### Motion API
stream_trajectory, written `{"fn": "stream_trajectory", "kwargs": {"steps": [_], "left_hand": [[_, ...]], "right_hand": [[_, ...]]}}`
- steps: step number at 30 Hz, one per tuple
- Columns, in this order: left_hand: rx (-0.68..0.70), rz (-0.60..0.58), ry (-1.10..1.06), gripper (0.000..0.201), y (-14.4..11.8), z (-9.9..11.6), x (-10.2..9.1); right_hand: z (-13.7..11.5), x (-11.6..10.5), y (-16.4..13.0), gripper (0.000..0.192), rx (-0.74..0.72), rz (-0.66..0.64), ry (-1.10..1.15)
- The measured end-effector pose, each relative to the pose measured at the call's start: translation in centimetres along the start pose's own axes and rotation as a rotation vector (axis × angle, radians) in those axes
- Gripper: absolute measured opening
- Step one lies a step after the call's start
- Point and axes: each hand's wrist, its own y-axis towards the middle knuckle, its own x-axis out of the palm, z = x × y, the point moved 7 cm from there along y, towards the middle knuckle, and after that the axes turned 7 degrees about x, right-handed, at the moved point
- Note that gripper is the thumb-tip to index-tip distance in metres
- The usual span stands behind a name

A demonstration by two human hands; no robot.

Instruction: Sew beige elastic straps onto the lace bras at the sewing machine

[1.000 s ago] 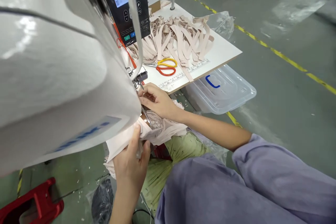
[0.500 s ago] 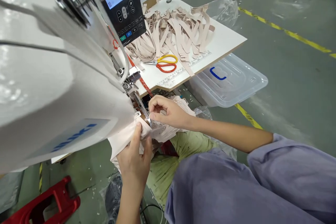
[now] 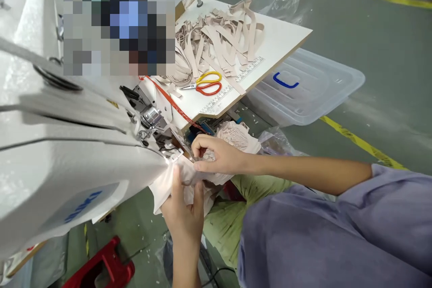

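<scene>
Head view, the only one supplied. The left hand comes up from below, fingers closed on the pale fabric, thumb lying along the cloth and pointing up toward the presser foot. The right hand enters from the right, forefinger and thumb pinched together on the lace edge of the same fabric, just right of the foot. The fabric thus sits between the two grips: directly above the left grip and immediately left of the right one, touching both. Its free bulk hangs down and to the right of the right hand, over the lap. The stretch held between the hands runs roughly left-up to right-down, with its upper end tucked at the foot, under the machine head. The right hand is the nearer to the foot; the left holds just below it. Whether the cloth already lies under the needle cannot be told; the machine head hides it. Beyond the right grip, up and away on the table, lie scissors and a heap of strips, both well apart from the hands. A clear bin stands below the table edge.
</scene>
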Motion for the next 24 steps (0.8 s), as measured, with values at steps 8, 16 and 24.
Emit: {"fn": "stream_trajectory", "kwargs": {"steps": [8, 16, 24], "left_hand": [[-0.156, 0.069, -0.003, 0.095, -1.7, -0.5, 0.4], [-0.104, -0.066, -0.277, 0.103, -6.8, 6.5, 4.6], [-0.113, -0.174, -0.584, 0.038, -7.5, 6.3, 2.7]], "right_hand": [[-1.1, -0.3, -0.6, 0.031, 0.024, 0.045, -0.060], [-1.1, -0.3, -5.0, 0.025, 0.156, 0.006, -0.020], [-1.2, -2.5, -7.8, 0.026, 0.248, -0.166, -0.038]]}}
